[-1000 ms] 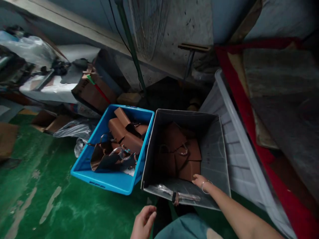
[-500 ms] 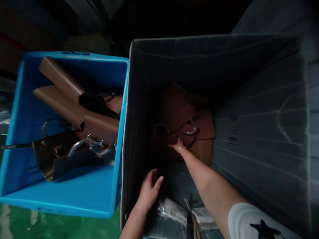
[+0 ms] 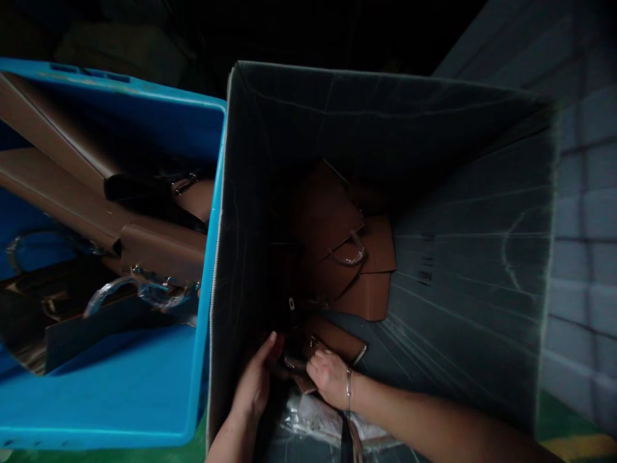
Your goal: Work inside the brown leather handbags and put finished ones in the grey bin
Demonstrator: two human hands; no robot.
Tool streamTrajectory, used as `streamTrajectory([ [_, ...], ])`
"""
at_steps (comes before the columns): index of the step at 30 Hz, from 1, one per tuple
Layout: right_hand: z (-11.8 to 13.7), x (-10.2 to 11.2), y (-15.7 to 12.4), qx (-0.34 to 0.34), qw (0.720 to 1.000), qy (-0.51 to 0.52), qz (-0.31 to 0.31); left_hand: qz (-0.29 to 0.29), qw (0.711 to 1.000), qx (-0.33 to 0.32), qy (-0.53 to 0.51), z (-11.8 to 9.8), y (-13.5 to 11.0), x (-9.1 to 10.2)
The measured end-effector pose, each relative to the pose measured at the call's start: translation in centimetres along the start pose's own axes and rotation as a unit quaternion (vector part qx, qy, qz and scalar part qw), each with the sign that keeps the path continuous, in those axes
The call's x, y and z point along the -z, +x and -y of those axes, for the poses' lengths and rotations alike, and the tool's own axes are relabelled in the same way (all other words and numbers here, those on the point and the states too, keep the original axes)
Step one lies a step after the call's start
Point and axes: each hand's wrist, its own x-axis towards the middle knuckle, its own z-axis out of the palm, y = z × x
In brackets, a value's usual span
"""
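Down inside the deep grey bin, my right hand point(image 3: 328, 376) is closed on a brown handbag point(image 3: 337, 341), its fingers curled at the handle side. A bracelet circles that wrist. Beside it, close to the bin's left wall, my left hand point(image 3: 255, 379) is open with the thumb raised. Its other fingers are partly lost in shadow near the bag's dark parts; whether they touch it is unclear. Further down lie more brown handbags point(image 3: 332, 212), one with a plastic-wrapped handle point(image 3: 354, 251). Clear plastic wrap point(image 3: 313, 411) lies below my hands.
The grey bin point(image 3: 385, 116) has tall walls around my arms. Against its left side stands a blue crate point(image 3: 144, 392) holding several brown bags point(image 3: 159, 247) with wrapped handles. Green floor point(image 3: 569, 418) shows at the lower right.
My right hand has drawn back from the pile toward me, bringing a brown handbag along. My left hand has shifted left and slightly down. The view has moved, placing the crate further left.
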Motion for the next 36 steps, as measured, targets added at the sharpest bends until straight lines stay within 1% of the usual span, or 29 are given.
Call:
streamTrajectory([
  [1,-0.3,0.6,-0.2,0.024,0.999,-0.012,0.021,0.002,0.999,0.018,-0.03,0.2,0.2,0.0],
  [2,-1.2,1.6,-0.2,0.033,0.999,-0.005,0.023,0.011,0.998,0.029,-0.052,0.3,0.4,0.1],
  [3,-2.6,3.2,0.2,0.03,0.999,0.021,0.011,0.02,0.997,0.031,-0.064,0.5,0.5,0.0],
  [4,-4.4,5.2,0.9,0.022,0.998,0.053,-0.02,0.03,0.997,0.028,-0.065,0.6,0.6,0.0],
  [5,-6.6,7.5,1.7,-0.031,0.991,0.072,-0.106,0.036,0.998,0.026,-0.055,0.7,0.7,-0.1],
  [6,-8.9,10.0,2.6,-0.082,0.981,0.068,-0.164,0.039,0.998,0.024,-0.039,0.7,0.7,-0.2],
  [8,-13.5,14.6,4.4,-0.156,0.959,0.067,-0.227,0.058,0.998,0.024,-0.012,0.7,0.5,-0.4],
  [9,-15.3,16.4,5.2,-0.231,0.936,0.071,-0.255,0.075,0.997,0.029,-0.007,0.6,0.3,-0.5],
  [10,-16.7,17.7,5.9,-0.303,0.91,0.064,-0.275,0.091,0.995,0.033,-0.006,0.5,0.2,-0.6],
  [11,-17.4,18.5,6.5,-0.344,0.893,0.059,-0.283,0.101,0.994,0.036,-0.007,0.4,0.0,-0.7],
  [12,-17.3,18.7,7.1,-0.366,0.884,0.056,-0.285,0.109,0.993,0.036,-0.008,0.3,-0.2,-0.8],
  [13,-16.4,18.3,7.5,-0.368,0.885,0.053,-0.281,0.115,0.993,0.035,-0.01,0.2,-0.3,-0.9],
  [14,-14.8,17.4,7.9,-0.352,0.894,0.052,-0.272,0.121,0.992,0.034,-0.013,0.0,-0.4,-0.9],
  [15,-12.5,16.1,8.1,-0.328,0.907,0.052,-0.259,0.125,0.991,0.032,-0.018,0.0,-0.5,-0.9],
  [17,-6.7,12.7,8.3,-0.266,0.935,0.048,-0.228,0.131,0.99,0.029,-0.034,0.0,-0.5,-0.8],
  [19,-0.7,8.9,7.9,-0.194,0.963,0.048,-0.181,0.13,0.99,0.019,-0.043,0.4,-0.4,-0.5],
  [21,4.1,5.8,7.0,-0.11,0.984,0.047,-0.132,0.115,0.993,0.02,-0.026,0.9,-0.2,-0.3],
  [22,5.6,4.8,6.5,-0.073,0.991,0.041,-0.103,0.096,0.995,0.028,-0.013,1.1,-0.1,-0.1],
  [23,6.5,4.3,5.9,-0.052,0.995,0.032,-0.077,0.073,0.997,0.04,-0.001,1.3,0.0,-0.1],
  [24,6.6,4.3,5.4,-0.027,0.998,0.027,-0.054,0.052,0.997,0.051,0.005,1.4,0.0,-0.1],
  [25,6.1,4.8,5.0,-0.004,0.999,0.031,-0.044,0.036,0.998,0.056,0.002,1.4,0.1,-0.1],
  [26,4.9,5.9,4.6,0.016,0.998,0.042,-0.05,0.026,0.998,0.056,-0.007,1.4,0.1,-0.2],
  [27,3.2,7.3,4.3,0.034,0.995,0.06,-0.068,0.018,0.998,0.052,-0.018,1.3,0.1,-0.3],
  [28,0.9,8.9,4.1,0.031,0.988,0.085,-0.126,0.015,0.998,0.049,-0.027,1.2,0.1,-0.5],
  [29,-1.7,10.8,4.0,0.009,0.981,0.094,-0.168,0.017,0.998,0.047,-0.036,1.0,0.1,-0.6],
  [31,-7.5,14.1,4.3,-0.109,0.95,0.085,-0.279,0.027,0.997,0.043,-0.062,0.8,0.0,-0.7],
  [33,-12.9,16.4,5.1,-0.184,0.924,0.069,-0.329,0.059,0.993,0.042,-0.096,0.6,-0.2,-0.7],
  [34,-15.1,17.0,5.5,-0.244,0.906,0.04,-0.343,0.074,0.99,0.042,-0.112,0.6,-0.3,-0.6],
  [36,-18.1,17.1,6.3,-0.298,0.908,-0.009,-0.295,0.088,0.986,0.048,-0.136,0.6,-0.6,-0.5],
])
